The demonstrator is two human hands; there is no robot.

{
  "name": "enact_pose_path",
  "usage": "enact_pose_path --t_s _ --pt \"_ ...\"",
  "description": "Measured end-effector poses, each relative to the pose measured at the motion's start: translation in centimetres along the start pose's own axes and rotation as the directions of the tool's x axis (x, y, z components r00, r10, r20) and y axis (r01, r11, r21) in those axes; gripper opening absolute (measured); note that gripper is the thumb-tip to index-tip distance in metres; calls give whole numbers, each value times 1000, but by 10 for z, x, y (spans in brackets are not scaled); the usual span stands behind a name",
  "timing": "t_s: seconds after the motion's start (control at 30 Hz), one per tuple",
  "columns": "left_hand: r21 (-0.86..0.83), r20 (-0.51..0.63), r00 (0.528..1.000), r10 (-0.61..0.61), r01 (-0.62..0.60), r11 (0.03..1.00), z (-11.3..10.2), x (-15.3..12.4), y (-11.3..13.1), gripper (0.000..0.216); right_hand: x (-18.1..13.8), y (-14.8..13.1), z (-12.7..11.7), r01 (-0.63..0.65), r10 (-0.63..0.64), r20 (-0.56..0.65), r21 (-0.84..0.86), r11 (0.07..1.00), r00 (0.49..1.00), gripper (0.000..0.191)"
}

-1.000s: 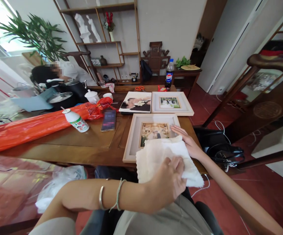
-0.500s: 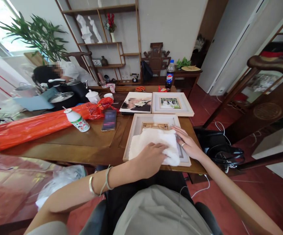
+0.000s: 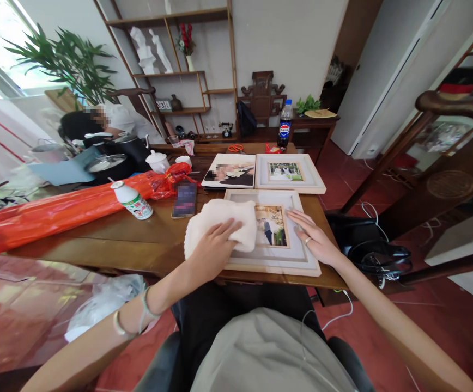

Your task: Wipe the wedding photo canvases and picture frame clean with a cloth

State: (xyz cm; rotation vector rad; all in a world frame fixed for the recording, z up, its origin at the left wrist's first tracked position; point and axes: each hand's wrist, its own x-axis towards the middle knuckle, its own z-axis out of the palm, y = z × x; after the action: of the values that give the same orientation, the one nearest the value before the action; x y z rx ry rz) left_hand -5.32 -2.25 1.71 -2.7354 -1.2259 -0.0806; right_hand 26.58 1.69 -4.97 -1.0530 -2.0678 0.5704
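A light wooden picture frame lies flat at the table's front edge, with a photo of a couple inside a white mat. My left hand grips a fluffy white towel from above, fingers pressed into it. The towel covers the frame's left part and hangs over its left edge onto the table. On the frame's right side rests my right hand, open, with fingers stretched along the surface. It wears a ring.
Behind lie a second framed photo and a photo panel. Left are a phone, a white bottle and a long red-wrapped bundle. A cola bottle and orange scissors stand farther back. Another person is at far left.
My left hand and the towel have moved left across the frame, uncovering the photo. My right hand has stayed on the frame's right side.
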Motion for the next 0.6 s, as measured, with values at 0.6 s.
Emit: enact_pose_path --t_s 0.6 --pt "3 6 981 193 -193 981 24 155 14 40 -2 6 0 -17 19 36 -58 998 999 45"
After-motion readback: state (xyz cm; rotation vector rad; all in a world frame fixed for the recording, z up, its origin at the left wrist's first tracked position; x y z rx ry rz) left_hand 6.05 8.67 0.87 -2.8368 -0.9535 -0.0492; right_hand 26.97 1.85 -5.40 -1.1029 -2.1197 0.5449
